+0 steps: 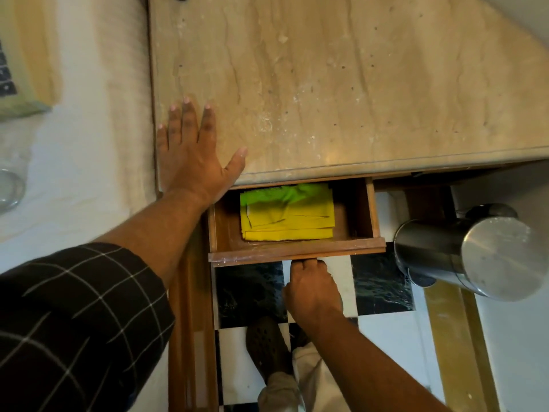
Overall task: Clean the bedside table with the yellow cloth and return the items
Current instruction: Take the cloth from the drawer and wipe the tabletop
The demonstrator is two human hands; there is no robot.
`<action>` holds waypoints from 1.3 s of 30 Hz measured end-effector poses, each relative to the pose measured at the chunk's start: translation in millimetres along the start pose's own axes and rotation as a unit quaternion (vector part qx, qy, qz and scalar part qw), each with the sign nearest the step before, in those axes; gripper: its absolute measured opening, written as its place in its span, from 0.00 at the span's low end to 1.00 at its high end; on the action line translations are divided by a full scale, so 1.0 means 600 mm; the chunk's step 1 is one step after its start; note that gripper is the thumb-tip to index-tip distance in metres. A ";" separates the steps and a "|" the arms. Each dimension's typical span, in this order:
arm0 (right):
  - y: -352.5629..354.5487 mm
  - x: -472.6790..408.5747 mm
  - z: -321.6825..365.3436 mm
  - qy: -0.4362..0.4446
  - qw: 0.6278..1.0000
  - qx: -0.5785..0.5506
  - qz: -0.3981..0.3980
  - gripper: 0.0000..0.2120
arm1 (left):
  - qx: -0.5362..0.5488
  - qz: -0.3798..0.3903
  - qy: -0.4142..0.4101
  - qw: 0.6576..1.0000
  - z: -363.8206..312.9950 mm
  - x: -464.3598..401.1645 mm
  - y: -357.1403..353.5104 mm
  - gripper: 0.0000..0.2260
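I saw the yellow cloth (286,223) folded in the open drawer (297,251), long axis crosswise, between my hands; right hand (312,288) (nearer) gripped the drawer front; left hand (193,156) lay spread flat on the bedside table (341,84).

The left hand (190,156) is lying flat, fingers straight, on the near-left corner of the counter (341,84). Below the counter's near edge, the wooden drawer (297,251) is standing partly open. The yellow cloth (286,221) is lying folded inside it, with a green cloth (282,194) at its far side. The right hand (312,289) is gripping the underside of the drawer front, fingers curled. A steel canister (472,257) is standing on the floor to the right.
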State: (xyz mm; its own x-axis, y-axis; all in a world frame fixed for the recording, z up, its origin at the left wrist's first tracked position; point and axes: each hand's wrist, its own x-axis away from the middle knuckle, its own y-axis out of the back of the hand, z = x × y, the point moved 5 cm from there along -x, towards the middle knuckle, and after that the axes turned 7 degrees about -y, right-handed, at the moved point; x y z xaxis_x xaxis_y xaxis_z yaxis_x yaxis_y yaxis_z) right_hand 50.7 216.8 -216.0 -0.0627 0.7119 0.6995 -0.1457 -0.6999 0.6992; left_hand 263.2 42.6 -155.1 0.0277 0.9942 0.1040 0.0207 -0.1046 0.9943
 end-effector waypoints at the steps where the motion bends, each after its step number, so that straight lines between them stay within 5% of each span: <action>1: -0.002 0.002 -0.002 -0.002 1.000 -0.001 0.002 0.28 | -0.003 0.000 -0.001 1.000 0.000 0.000 0.000 0.40; 7: 0.013 0.011 -0.005 0.009 0.999 0.030 0.006 0.29 | -0.004 -0.013 -0.005 1.000 0.001 0.001 -0.005 0.40; 12: 0.083 0.032 -0.012 0.038 0.998 -0.001 -0.048 0.13 | 0.013 0.014 -0.019 1.000 -0.001 0.008 0.000 0.38; 20: 0.185 0.000 -0.028 0.048 0.986 -0.081 -0.135 0.16 | 0.152 0.020 -0.191 0.969 -0.126 0.156 0.020 0.23; 22: 0.188 -0.036 -0.038 0.000 0.984 -0.116 -0.138 0.17 | 0.197 0.053 -0.136 0.969 -0.133 0.157 -0.008 0.20; 24: 0.183 -0.077 -0.051 -0.065 0.978 -0.148 -0.130 0.19 | 0.224 0.103 0.026 0.969 -0.113 0.138 -0.047 0.19; 27: 0.156 -0.136 -0.071 -0.157 0.960 -0.223 -0.067 0.23 | 0.255 0.210 0.245 0.912 -0.096 0.109 -0.112 0.23; 30: 0.126 -0.178 -0.076 -0.188 0.947 -0.258 -0.036 0.27 | 0.303 0.251 0.283 0.875 -0.111 0.091 -0.169 0.27; 34: 0.120 -0.207 -0.085 -0.225 0.920 -0.316 -0.059 0.19 | 0.283 0.210 0.335 0.874 -0.093 0.089 -0.204 0.20; 39: 0.153 -0.171 -0.075 -0.153 0.898 -0.408 -0.068 0.11 | 0.364 0.172 0.315 0.859 -0.107 0.104 -0.161 0.13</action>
State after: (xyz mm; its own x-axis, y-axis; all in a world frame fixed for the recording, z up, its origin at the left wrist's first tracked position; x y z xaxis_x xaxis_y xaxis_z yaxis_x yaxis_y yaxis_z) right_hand -0.6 82.3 -230.2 0.2655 0.6512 0.7109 -0.8135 -0.2444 0.5277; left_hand 198.7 116.2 -243.0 -0.3859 0.6934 0.6085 0.7452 -0.1545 0.6487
